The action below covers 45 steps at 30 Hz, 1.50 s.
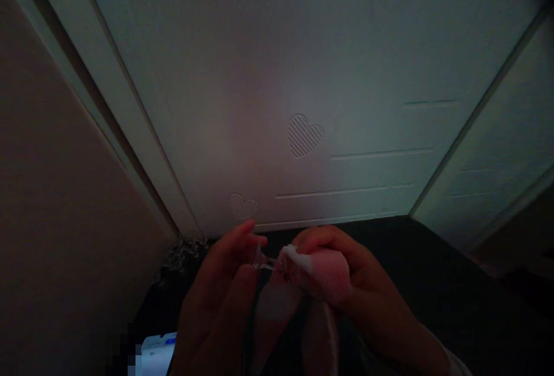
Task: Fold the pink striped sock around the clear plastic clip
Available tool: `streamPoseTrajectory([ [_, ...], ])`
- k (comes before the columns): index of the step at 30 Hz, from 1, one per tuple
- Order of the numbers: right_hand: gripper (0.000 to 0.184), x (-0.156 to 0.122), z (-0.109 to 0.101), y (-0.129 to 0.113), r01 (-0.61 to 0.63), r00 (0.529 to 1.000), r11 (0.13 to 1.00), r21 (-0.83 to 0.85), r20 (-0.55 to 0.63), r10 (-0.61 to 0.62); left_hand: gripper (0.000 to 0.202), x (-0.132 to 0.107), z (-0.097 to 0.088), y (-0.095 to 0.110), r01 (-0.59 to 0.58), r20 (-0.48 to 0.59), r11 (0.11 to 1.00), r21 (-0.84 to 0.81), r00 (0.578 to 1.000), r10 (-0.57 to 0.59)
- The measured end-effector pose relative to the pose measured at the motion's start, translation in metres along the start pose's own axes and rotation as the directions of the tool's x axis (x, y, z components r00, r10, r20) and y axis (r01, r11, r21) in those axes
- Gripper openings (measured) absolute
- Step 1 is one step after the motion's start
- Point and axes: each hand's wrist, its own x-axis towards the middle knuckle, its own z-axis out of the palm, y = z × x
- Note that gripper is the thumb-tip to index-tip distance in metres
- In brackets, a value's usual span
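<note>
Pink, white-edged fuzzy piece [329, 272] was gripped in front of a heart-patterned panel

At the far left stood a plain brownish wall [56, 191]. Next to it, at the lower left, a pale bluish-white object [158, 356] showed partly behind the arm; it bore a small blue mark too small to read, and pixelation covered part of it. A cluster of grey, curled bits [184, 255] lay at the foot of the wall.

The left hand [216, 295] was bent, its thumb and fingertips closed on a clear, glossy plastic-like piece [262, 259]. That clear piece ran roughly level from the left fingertips rightward to the fuzzy piece. Behind, the pale panel [216, 76] carried a small striped heart [243, 206] and, further right, a larger striped heart [305, 135], both raised or pressed in its surface.

The fuzzy piece was between the hands, at the lower middle. Its white edge pointed left and up; its long axis sloped gently down to the right. Below it, a pink-and-white band [277, 312] slanted down to the left; whether they were joined could not be told.

The right hand [367, 284] gripped the fuzzy piece's right end, with a pale sleeve [454, 361] at its wrist. A dark, flat surface [411, 266] spread beyond.
</note>
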Motion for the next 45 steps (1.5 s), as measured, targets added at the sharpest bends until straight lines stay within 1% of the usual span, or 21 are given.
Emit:
streamPoseTrajectory([
  [3, 0.027, 0.001, -0.002, 0.001, 0.014, 1.000, 1.000, -0.002, 0.001, -0.014, 0.033, -0.003, 0.003, 0.002, 0.036, 0.028, 0.999, -0.009, 0.999, -0.035],
  [5, 0.029, 0.003, -0.004, 0.001, 0.023, 1.000, 0.999, -0.024, 0.002, -0.023, 0.032, -0.004, 0.004, 0.001, 0.018, 0.030, 1.000, -0.002, 0.999, -0.018],
  [8, 0.031, 0.004, -0.004, 0.000, 0.044, 0.999, 0.993, -0.108, 0.031, -0.041, 0.031, -0.004, 0.003, 0.001, -0.023, 0.038, 0.999, 0.027, 0.999, 0.022],
  [13, 0.022, 0.003, 0.000, -0.003, 0.018, 0.995, 0.979, -0.202, 0.095, 0.002, 0.030, -0.002, 0.001, 0.002, -0.038, 0.069, 0.998, 0.050, 0.997, 0.034],
  [16, 0.015, 0.002, 0.001, -0.004, -0.028, 0.996, 0.980, -0.195, 0.077, 0.043, 0.029, -0.004, 0.001, 0.002, -0.043, 0.056, 0.999, 0.014, 0.998, 0.043],
  [18, 0.013, 0.002, 0.002, -0.004, -0.064, 0.996, 0.985, -0.157, 0.049, 0.073, 0.030, -0.005, 0.001, 0.002, -0.030, 0.053, 0.999, -0.012, 0.998, 0.031],
  [20, 0.014, 0.003, 0.002, -0.003, -0.071, 0.997, 0.992, -0.107, 0.025, 0.074, 0.032, -0.006, 0.001, 0.002, 0.001, 0.070, 0.999, -0.043, 0.998, 0.002],
  [22, 0.014, 0.005, 0.003, -0.002, -0.046, 0.999, 0.995, -0.088, -0.006, 0.046, 0.034, -0.006, 0.001, 0.001, 0.040, 0.115, 0.996, -0.078, 0.993, -0.030],
  [24, 0.015, 0.006, 0.003, -0.001, 0.018, 0.999, 0.994, -0.111, -0.031, -0.022, 0.036, -0.005, 0.001, 0.002, 0.071, 0.141, 0.992, -0.109, 0.988, -0.056],
  [25, 0.017, 0.007, 0.003, 0.000, 0.058, 0.997, 0.989, -0.134, -0.036, -0.063, 0.036, -0.004, 0.001, 0.002, 0.079, 0.134, 0.990, -0.119, 0.989, -0.063],
  [27, 0.022, 0.007, 0.001, 0.003, 0.128, 0.990, 0.974, -0.184, -0.041, -0.138, 0.036, -0.002, 0.002, 0.002, 0.077, 0.087, 0.989, -0.126, 0.994, -0.066],
  [29, 0.029, 0.006, 0.000, 0.005, 0.154, 0.984, 0.961, -0.231, -0.050, -0.170, 0.036, 0.000, 0.003, 0.002, 0.063, 0.046, 0.994, -0.091, 0.997, -0.059],
  [31, 0.032, 0.004, -0.002, 0.006, 0.149, 0.984, 0.952, -0.266, -0.053, -0.169, 0.035, 0.002, 0.003, 0.002, 0.042, 0.032, 0.999, -0.004, 0.999, -0.042],
  [33, 0.033, 0.003, -0.003, 0.005, 0.146, 0.986, 0.948, -0.285, -0.035, -0.162, 0.033, 0.002, 0.003, 0.002, 0.018, 0.034, 0.995, 0.100, 0.999, -0.022],
  [35, 0.033, 0.002, -0.004, 0.003, 0.142, 0.989, 0.947, -0.288, -0.002, -0.149, 0.030, 0.002, 0.004, 0.003, -0.007, 0.035, 0.987, 0.161, 0.999, 0.002],
  [38, 0.032, 0.003, -0.004, 0.000, 0.150, 0.988, 0.945, -0.289, 0.065, -0.137, 0.025, -0.001, 0.005, 0.007, -0.086, 0.005, 0.980, 0.181, 0.996, 0.086],
  [41, 0.034, 0.003, -0.003, -0.003, 0.185, 0.978, 0.936, -0.299, 0.153, -0.144, 0.022, -0.002, 0.006, 0.009, -0.151, -0.010, 0.969, 0.196, 0.988, 0.156],
  [45, 0.038, 0.002, -0.003, -0.004, 0.228, 0.963, 0.927, -0.297, 0.208, -0.170, 0.023, -0.002, 0.005, 0.010, -0.155, 0.034, 0.968, 0.199, 0.988, 0.151],
])
